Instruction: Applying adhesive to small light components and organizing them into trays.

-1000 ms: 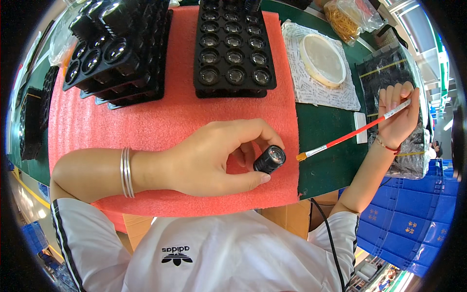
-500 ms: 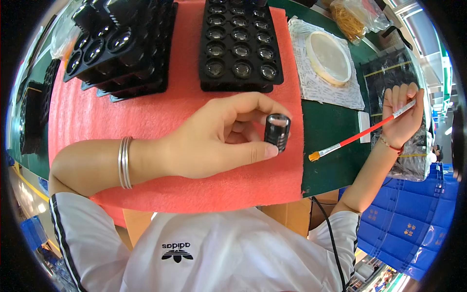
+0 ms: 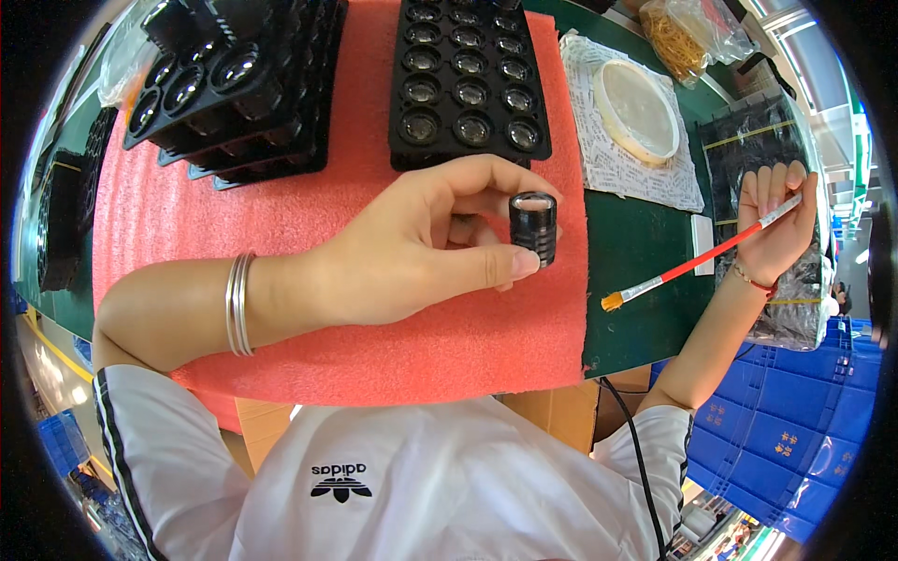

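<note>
My left hand (image 3: 421, 238) holds a small black ribbed lens barrel (image 3: 532, 232) between thumb and fingers, above the red foam mat. The barrel stands nearly upright, its glass end facing up. On the right, my right hand (image 3: 778, 215) grips a brush (image 3: 703, 258) near the end of its red handle. The brush slopes down to the left, and its yellow bristles hang over the green table, apart from the barrel. Just beyond my left hand lies a black tray (image 3: 447, 154) with rows of round lens pieces in its pockets.
Stacked black trays (image 3: 271, 154) with lens pieces stand at the far left of the red foam mat (image 3: 234, 210). A round, pale-rimmed dish (image 3: 638, 112) rests on printed paper (image 3: 687, 192). Behind it is a bag of yellow strands (image 3: 673, 47). Blue crates (image 3: 767, 421) stand at lower right.
The barrel and my left hand have shifted slightly away from me in the picture, and the barrel looks more upright. My right hand and the brush have barely moved.
</note>
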{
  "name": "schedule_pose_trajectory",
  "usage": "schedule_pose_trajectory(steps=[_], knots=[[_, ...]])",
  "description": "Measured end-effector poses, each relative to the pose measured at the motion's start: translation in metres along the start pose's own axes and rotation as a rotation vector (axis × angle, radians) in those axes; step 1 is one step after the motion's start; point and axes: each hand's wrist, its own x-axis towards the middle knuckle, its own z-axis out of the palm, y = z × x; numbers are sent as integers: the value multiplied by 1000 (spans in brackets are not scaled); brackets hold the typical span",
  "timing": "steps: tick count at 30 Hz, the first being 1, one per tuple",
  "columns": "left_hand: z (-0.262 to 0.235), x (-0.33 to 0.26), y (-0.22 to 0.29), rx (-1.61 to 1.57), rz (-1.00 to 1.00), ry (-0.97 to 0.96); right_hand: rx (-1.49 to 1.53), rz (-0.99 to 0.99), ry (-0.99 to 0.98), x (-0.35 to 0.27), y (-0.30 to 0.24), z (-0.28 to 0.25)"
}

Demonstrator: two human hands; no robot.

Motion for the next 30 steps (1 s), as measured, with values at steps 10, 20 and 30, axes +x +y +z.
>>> schedule_pose_trajectory(steps=[10, 20, 30], knots=[[1, 0, 0, 31, 20, 37, -30, -75, 59, 2, 0, -10], [2, 1, 0, 75, 38, 31, -412, -309, 346, 2, 4, -18], [2, 0, 0, 74, 28, 23, -489, -299, 334, 2, 4, -17]])
